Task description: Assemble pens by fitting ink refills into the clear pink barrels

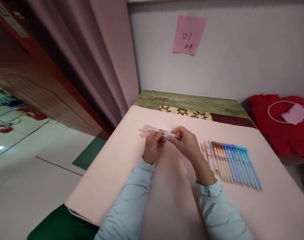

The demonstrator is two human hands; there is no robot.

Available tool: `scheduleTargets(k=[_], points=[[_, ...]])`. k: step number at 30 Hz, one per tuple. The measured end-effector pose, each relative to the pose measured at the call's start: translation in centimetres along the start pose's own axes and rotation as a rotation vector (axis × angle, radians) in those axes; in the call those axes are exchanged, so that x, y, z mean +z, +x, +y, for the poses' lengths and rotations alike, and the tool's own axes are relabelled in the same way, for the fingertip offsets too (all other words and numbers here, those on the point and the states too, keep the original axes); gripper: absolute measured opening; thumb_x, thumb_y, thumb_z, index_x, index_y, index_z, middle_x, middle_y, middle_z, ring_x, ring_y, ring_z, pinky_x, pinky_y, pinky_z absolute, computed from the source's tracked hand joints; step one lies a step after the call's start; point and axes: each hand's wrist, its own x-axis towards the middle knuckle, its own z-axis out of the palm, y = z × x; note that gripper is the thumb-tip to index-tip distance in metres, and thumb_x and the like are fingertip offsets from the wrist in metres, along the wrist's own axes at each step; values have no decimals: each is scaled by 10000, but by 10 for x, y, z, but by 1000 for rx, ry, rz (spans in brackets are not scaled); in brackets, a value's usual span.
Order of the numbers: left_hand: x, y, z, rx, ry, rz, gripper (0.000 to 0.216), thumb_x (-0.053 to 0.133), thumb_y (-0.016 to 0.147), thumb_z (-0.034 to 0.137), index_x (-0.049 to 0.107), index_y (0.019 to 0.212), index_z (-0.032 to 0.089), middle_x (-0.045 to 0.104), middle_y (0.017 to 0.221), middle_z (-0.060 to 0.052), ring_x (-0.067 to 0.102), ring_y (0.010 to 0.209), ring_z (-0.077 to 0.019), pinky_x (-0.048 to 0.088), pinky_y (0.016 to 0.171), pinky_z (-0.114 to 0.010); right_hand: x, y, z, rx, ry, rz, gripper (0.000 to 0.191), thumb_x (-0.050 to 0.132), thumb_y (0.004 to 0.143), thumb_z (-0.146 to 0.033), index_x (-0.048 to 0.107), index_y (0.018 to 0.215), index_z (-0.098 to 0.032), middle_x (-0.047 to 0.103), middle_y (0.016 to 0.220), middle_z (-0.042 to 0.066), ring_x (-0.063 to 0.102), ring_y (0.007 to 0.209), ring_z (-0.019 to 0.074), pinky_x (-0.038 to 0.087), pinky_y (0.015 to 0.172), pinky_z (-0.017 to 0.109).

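Observation:
Both my hands meet above the middle of a pink-covered table (267, 206). My left hand (153, 146) and my right hand (185, 141) are each closed round an end of a pale pink-and-white pen (169, 134), held level between them. Just behind the hands lies a small loose heap of pale pink pens (148, 129). To the right of my right hand, a neat row of pens (230, 163) lies side by side, running from pink through brown to blue.
A pink paper note (189, 34) with handwriting hangs on the wall. Red fabric (282, 130) with a white cord and a pink piece lies right of the table. A curtain (101, 56) and a wooden door (34, 80) stand left.

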Motion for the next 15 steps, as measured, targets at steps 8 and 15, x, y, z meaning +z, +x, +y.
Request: scheduleTargets(k=[8,15], points=[[-4,2,-3,8,32,-1,286,756,786,401,686,840,129,594,586,4,497,522,-75,338,504,-208,-1,-1,0,11,-5,-120,369,583,882,-512,667,674,-218,674,620,11,595,575,151,395,579,252],[0,0,-1,25,12,-5,292,759,778,410,716,829,126,571,593,8,495,537,-65,356,517,-193,3,-2,-1,-37,-35,-178,362,576,894,-524,708,744,-222,704,659,13,619,601,155,401,586,250]])
